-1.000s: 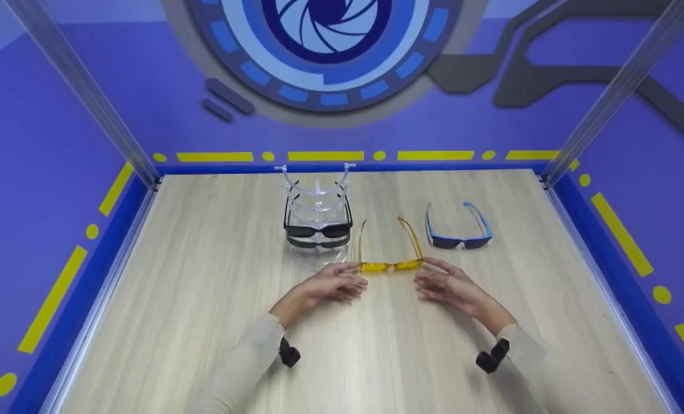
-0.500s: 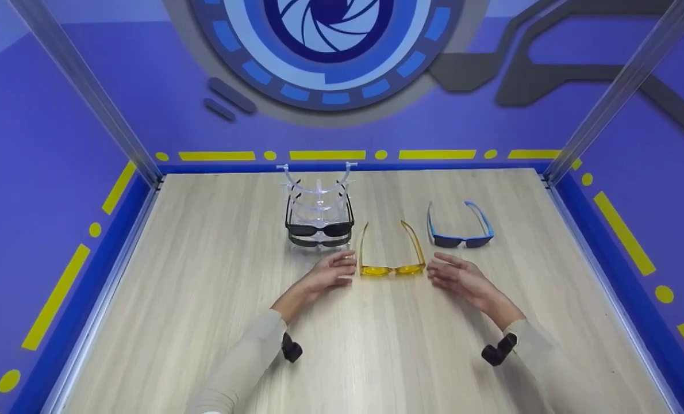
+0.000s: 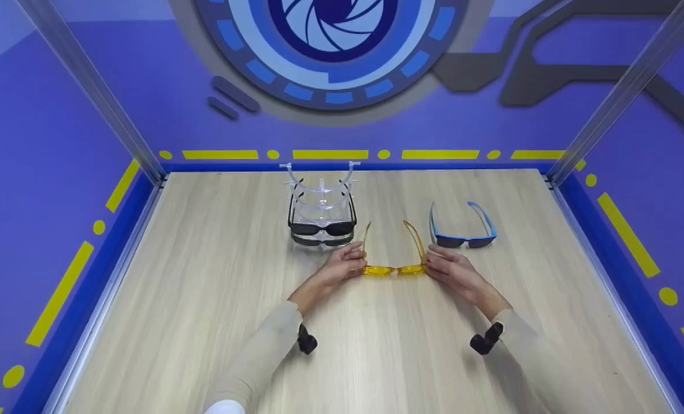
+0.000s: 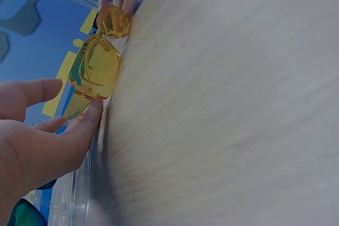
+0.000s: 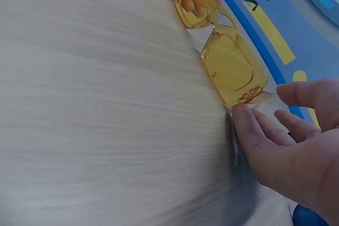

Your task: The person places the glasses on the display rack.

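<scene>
Rising along the worktop's left, far and right edges, smooth blue panels with yellow dashes bound its pale, streaked wood grain. A clear, glossy tiered rack stands left of centre towards the far edge, bearing black sunglasses above a second dark pair. The left hand, fingers half extended, pinches the left hinge of the yellow glasses, its index fingertip apart; the right hand, similarly half-curled, pinches the right hinge between thumb and index finger. Blue-framed sunglasses sit beyond the right hand. The yellow glasses, translucent and squarish, are about mid-worktop, temples towards the far edge. A broad strip separates the blue-framed sunglasses from the right edge, a broader one the rack from the left; rack and left hand stand close.
</scene>
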A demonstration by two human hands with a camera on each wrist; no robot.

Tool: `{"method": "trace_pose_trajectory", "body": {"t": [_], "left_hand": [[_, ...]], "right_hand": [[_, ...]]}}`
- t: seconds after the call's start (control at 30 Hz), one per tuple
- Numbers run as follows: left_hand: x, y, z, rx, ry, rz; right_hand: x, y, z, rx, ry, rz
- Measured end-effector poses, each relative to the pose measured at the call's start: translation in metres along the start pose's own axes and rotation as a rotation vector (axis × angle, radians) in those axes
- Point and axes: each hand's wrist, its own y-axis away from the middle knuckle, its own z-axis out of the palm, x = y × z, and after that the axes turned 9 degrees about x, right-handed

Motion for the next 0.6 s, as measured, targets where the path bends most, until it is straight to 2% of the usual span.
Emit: {"method": "trace_pose_trajectory", "body": {"t": [0.27,0.6], "left_hand": [[0.0002,-0.0044,0.0015,0.026,0.01,0.009],[0.0013,0.0014,0.0038,0.003,-0.008,0.014]], "right_hand": [[-0.0012,-0.0025,0.0022,0.002,0.019,-0.005],[-0.0053,0.0066,0.0001,0.025,0.028,-0.022]]}}
